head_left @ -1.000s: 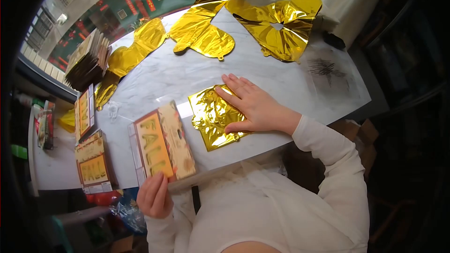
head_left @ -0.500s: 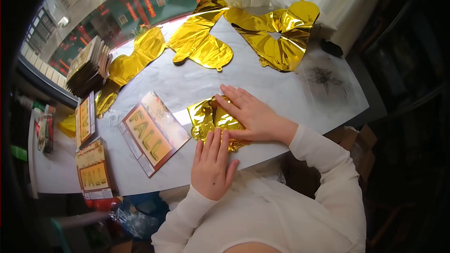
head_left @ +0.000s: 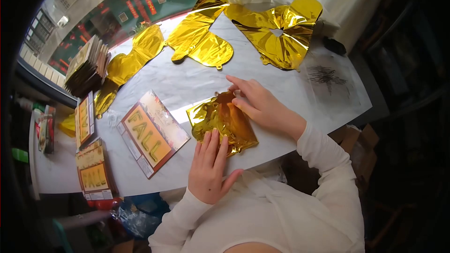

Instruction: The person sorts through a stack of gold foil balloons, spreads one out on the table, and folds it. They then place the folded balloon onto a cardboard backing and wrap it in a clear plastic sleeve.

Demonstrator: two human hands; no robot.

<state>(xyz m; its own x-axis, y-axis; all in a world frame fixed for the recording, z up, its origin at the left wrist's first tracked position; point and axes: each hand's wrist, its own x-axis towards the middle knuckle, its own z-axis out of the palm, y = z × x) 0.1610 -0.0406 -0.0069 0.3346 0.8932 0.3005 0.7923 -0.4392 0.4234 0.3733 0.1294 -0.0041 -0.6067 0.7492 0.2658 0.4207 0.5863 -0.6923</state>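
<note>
A folded gold foil balloon (head_left: 236, 126) lies on the marble-patterned table near its front edge, its layers forming a rough square. My left hand (head_left: 208, 171) rests flat with fingers stretched over the balloon's lower edge, thumb held apart. At the upper right side, my right hand (head_left: 267, 107) has its index finger extended past the foil's top edge and its thumb over the foil; the other fingers are partly curled. Left of the balloon lies a printed FALL package (head_left: 154, 133) showing gold letter balloons.
Unfolded gold foil letters (head_left: 201, 47) spread across the back of the table, including an A-shaped one (head_left: 286, 33). A stack of packages (head_left: 88, 65) stands by the window, with more FALL packs (head_left: 96, 171) at the left edge. A dark-scribbled clear sheet (head_left: 328, 82) lies right.
My right hand has lifted off the balloon's middle and shifted right, uncovering a smooth folded panel. My left hand stays pressed on the lower edge.
</note>
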